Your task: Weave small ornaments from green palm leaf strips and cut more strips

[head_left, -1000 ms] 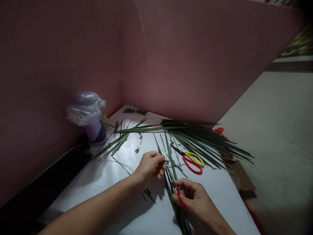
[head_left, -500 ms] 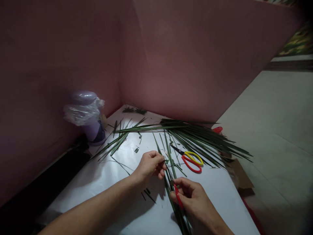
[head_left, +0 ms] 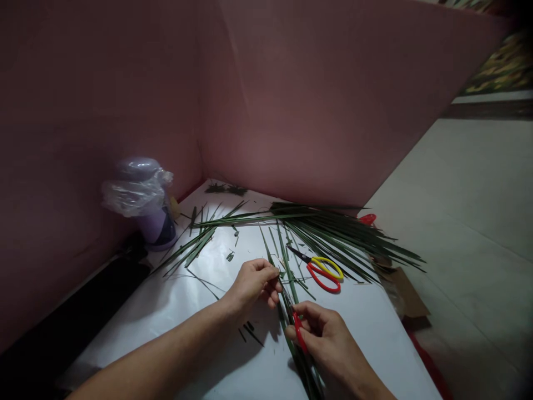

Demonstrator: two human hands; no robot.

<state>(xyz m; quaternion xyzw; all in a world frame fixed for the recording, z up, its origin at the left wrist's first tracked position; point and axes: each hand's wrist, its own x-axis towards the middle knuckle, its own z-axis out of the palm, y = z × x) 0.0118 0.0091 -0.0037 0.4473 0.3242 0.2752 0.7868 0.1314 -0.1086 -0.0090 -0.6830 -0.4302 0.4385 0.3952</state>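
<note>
My left hand (head_left: 259, 282) is closed in a pinch on the upper part of a narrow green leaf strip. My right hand (head_left: 322, 329) is wrapped round a red-handled tool (head_left: 299, 332); its thin metal end points up towards the left fingertips, and its exact kind I cannot make out. Long green leaf strips (head_left: 306, 371) run beneath the tool down to the bottom edge. Just beyond the right hand, scissors (head_left: 325, 273) with one yellow and one red handle loop lie on the white table (head_left: 353, 333), black blades pointing to the far left.
A large bundle of long leaves (head_left: 341, 233) spreads along the back right, overhanging the edge. Other strips (head_left: 202, 241) and small cuttings lie left of it. A purple container (head_left: 156, 225) under clear plastic stands at the left. Pink walls (head_left: 270, 111) close off the back.
The view has shifted slightly, moving the table things a little to the left. Both hands keep their grips, and the tool stays close to the strip.
</note>
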